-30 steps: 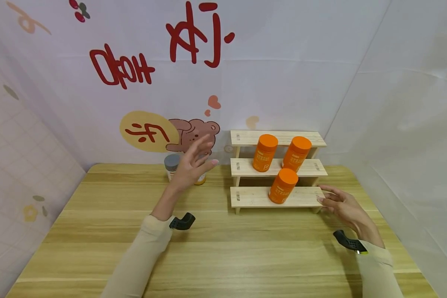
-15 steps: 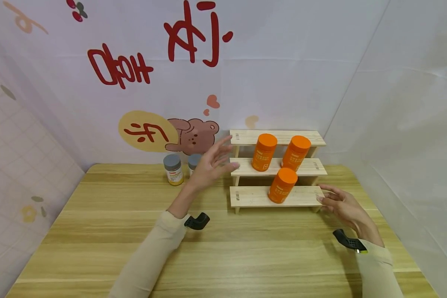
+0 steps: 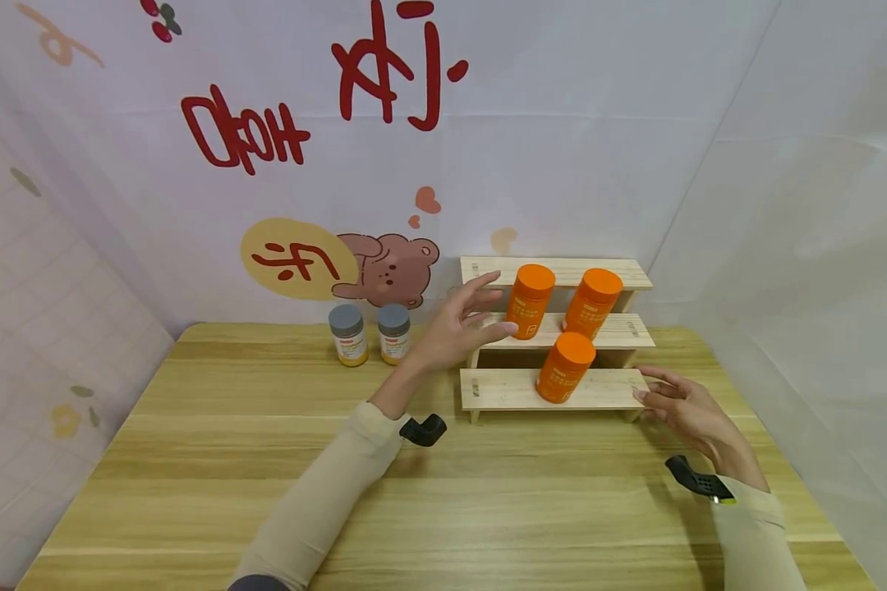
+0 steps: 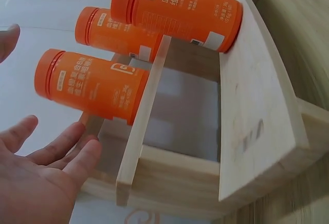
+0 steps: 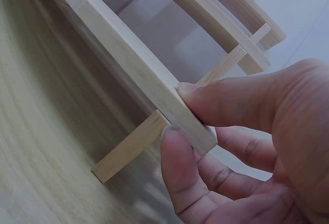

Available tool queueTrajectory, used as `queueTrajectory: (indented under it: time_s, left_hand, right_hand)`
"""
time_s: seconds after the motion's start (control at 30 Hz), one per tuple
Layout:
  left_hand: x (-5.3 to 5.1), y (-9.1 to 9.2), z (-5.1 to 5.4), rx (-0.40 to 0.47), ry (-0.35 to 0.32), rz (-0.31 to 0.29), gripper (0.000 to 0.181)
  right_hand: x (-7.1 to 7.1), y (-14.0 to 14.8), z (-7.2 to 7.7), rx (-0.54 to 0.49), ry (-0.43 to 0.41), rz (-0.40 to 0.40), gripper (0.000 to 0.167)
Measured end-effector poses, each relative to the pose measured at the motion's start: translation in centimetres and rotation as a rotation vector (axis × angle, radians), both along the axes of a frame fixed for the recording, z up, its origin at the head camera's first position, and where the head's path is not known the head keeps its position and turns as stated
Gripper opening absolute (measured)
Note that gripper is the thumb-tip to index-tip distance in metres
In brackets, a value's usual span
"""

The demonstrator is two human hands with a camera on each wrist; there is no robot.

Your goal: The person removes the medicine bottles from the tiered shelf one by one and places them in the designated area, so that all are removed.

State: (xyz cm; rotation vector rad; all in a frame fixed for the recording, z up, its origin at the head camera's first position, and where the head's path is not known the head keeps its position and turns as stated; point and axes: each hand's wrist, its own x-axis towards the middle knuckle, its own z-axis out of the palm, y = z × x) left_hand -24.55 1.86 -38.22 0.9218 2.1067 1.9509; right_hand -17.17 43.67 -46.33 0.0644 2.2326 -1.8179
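Note:
My left hand (image 3: 451, 332), fingers spread and holding nothing, is beside the left orange bottle (image 3: 530, 302) on the middle tier of a three-step wooden display shelf (image 3: 495, 390). In the left wrist view a gap shows between the fingers (image 4: 61, 144) and that bottle. Another orange bottle (image 3: 594, 302) stands to its right on the same tier. A third orange bottle (image 3: 566, 369) stands on the lowest tier. My right hand (image 3: 691, 410) pinches the right end of the lowest board (image 5: 154, 80) between thumb and fingers, as the right wrist view shows.
Two small bottles with grey lids, one on the left (image 3: 349, 336) and one on the right (image 3: 394, 335), stand at the back of the wooden table (image 3: 532, 501), left of the shelf. A printed cloth (image 3: 562, 123) hangs behind, and more cloth borders both sides.
My left hand has moved right, from in front of the grey-lidded bottles to the orange bottle on the middle tier. My right hand keeps its hold on the shelf's end.

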Motion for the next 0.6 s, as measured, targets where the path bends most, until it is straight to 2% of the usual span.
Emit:
queueTrajectory:
  time_s: [0.33, 0.43, 0.6]
  left_hand:
    - [-1.1, 2.8, 0.0, -0.018, -0.103, -0.018, 0.078]
    - [-1.5, 3.5, -0.2, -0.044, -0.103, 0.004, 0.079]
    - [-1.9, 4.4, -0.5, -0.092, -0.058, 0.053, 0.076]
  right_hand:
    - [-0.1, 0.2, -0.1, -0.018, 0.007, 0.010, 0.064]
    - [-0.1, 0.2, -0.1, -0.024, 0.005, 0.017, 0.062]
    - [-0.1, 0.1, 0.0, -0.009, -0.003, 0.013, 0.064]
